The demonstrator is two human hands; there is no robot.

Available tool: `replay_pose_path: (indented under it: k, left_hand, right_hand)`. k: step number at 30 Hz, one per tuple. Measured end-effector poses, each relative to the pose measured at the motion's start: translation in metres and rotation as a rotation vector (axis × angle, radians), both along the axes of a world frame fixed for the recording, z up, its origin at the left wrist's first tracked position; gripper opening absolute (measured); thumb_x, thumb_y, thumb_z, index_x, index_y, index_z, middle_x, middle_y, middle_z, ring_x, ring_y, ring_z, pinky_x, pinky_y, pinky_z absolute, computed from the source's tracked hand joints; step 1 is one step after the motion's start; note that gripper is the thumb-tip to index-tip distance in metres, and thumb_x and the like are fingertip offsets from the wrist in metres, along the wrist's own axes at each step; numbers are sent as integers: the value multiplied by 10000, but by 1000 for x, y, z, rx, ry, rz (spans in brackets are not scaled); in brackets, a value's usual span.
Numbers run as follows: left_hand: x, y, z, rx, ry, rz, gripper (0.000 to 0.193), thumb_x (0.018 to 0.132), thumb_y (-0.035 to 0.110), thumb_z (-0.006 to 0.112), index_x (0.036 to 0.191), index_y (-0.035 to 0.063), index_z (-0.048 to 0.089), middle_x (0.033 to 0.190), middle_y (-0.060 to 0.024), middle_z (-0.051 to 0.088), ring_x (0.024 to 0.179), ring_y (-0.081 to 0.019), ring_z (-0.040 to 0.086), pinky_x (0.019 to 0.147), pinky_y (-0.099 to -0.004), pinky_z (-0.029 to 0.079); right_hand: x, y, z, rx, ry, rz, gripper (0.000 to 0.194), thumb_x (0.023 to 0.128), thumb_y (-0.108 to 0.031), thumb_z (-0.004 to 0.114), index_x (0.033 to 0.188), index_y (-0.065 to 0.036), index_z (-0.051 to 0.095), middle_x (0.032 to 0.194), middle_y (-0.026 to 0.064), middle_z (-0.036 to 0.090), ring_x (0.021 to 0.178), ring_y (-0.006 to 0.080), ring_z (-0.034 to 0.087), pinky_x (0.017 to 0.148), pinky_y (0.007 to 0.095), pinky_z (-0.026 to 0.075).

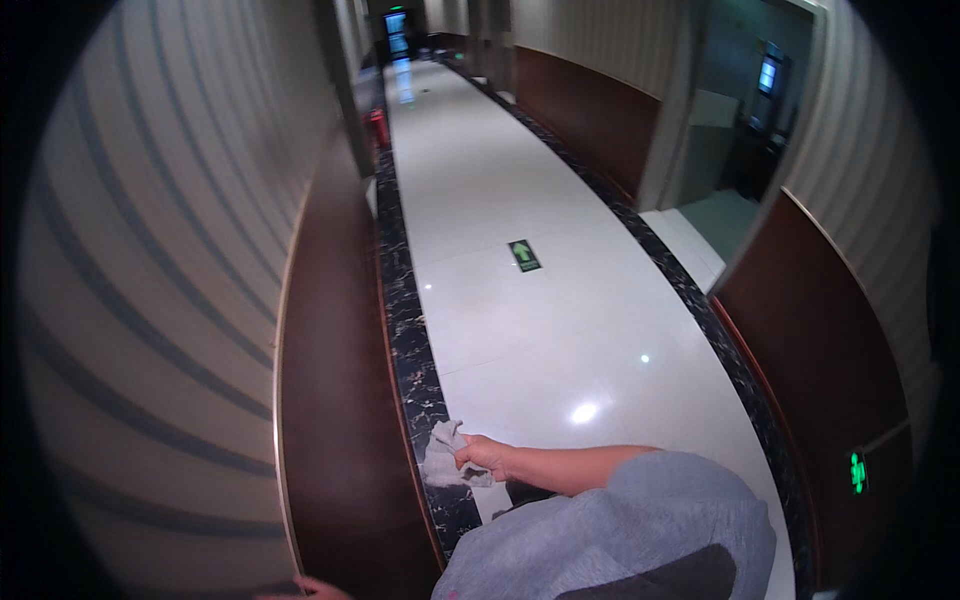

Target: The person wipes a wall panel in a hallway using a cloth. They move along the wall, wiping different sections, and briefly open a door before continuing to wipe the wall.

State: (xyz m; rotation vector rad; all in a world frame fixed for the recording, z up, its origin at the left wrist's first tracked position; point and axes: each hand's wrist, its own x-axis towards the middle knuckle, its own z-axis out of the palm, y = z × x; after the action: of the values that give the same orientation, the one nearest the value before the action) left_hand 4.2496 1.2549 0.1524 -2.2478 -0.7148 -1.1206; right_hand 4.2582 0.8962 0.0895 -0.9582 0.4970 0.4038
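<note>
My right hand (484,456) grips a crumpled light grey cloth (444,454), with the arm reaching across my body to the left. The cloth hangs over the black marbled floor border (420,375), close to the dark brown wainscot panel (337,390) of the left wall. Only part of my left hand (321,589) shows at the bottom edge. It lies by the wainscot's thin top trim (277,420); its fingers are mostly cut off, and whether it holds anything is hidden.
A long corridor of glossy pale floor tiles (540,322) runs ahead, with a green arrow floor sign (525,256). A red object (377,129) stands along the left wall. On the right are an open doorway (739,142) and a lit green exit sign (858,472) low on the wall.
</note>
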Motion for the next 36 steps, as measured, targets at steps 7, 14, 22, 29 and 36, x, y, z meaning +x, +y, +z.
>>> replay_pose_path:
  k: [7,14,22,29,36]
  left_hand:
    - [-7,-120,-34,-2230,312,-1200,428,965,207,508,1293,-63,459,1242,-155,564,1136,-232,550,993,-361,400]
    - [20,-204,-8,-2542,212,-939,287,933,134,563,1150,-54,563,1091,-101,628,976,-187,607,868,-334,473]
    - [56,-280,-21,-2398,373,-1038,252,909,128,601,1108,-26,609,1027,-77,657,905,-165,617,827,-325,485]
    - [79,-334,-25,-2234,631,-1071,243,917,140,594,1102,-15,616,1027,-64,654,903,-159,612,824,-326,483]
    - [105,-378,-28,-2282,713,-1095,274,947,189,554,1136,-7,589,1028,-50,639,915,-138,593,821,-310,476]
  right_hand:
    - [18,23,44,413,-52,450,459,855,-77,544,1311,-75,492,1126,72,610,942,147,621,780,322,540]
    - [41,-23,39,272,-130,481,393,920,-183,561,1296,-77,512,1102,25,610,970,117,586,829,277,489]
    - [60,-112,26,-108,-215,308,284,893,-125,607,1163,-41,582,1007,41,640,886,115,596,772,269,490]
    - [59,-167,13,-34,-170,126,258,950,-204,548,1127,-25,603,1011,35,649,891,120,598,816,282,481]
    - [59,-193,-1,29,-78,-60,292,984,-258,490,1088,-8,600,1010,50,646,898,135,602,825,300,484]
